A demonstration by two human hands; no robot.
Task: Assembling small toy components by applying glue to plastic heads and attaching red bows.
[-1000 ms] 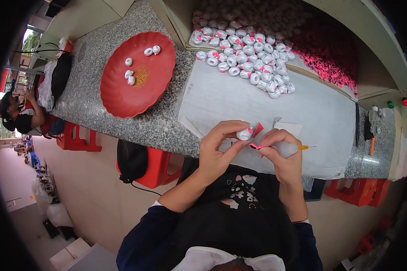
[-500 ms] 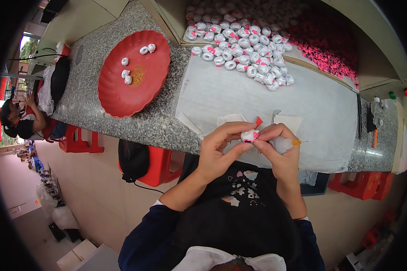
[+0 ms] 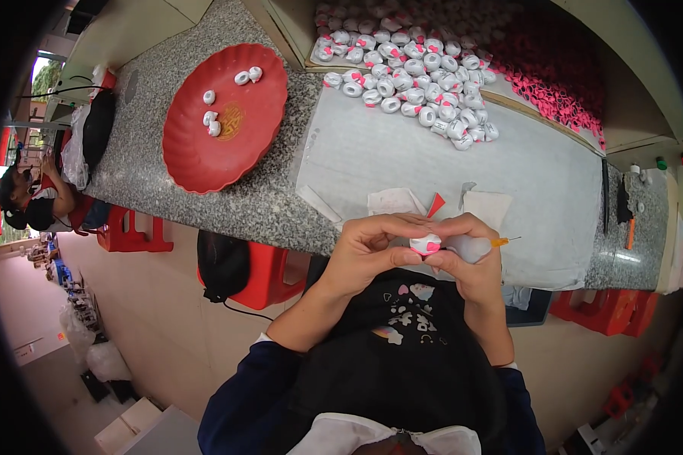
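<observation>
Both hands pinch small white spool (image 3: 425, 244) over worktop (image 3: 281, 205) edge; right hand (image 3: 470, 254) also grips applicator bottle (image 3: 470, 247); left hand (image 3: 368, 246) closed. Red dish (image 3: 228, 144) left, spool pile (image 3: 410, 80) beyond.

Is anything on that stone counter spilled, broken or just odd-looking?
Nothing looks spilled or broken. The white rolls lie in a loose heap, a few more in the red tray. The left hand and right hand pinch one small roll between them.

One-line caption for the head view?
Both hands, left hand and right hand, pinch a small white-and-pink ring above the grey mat.
</observation>
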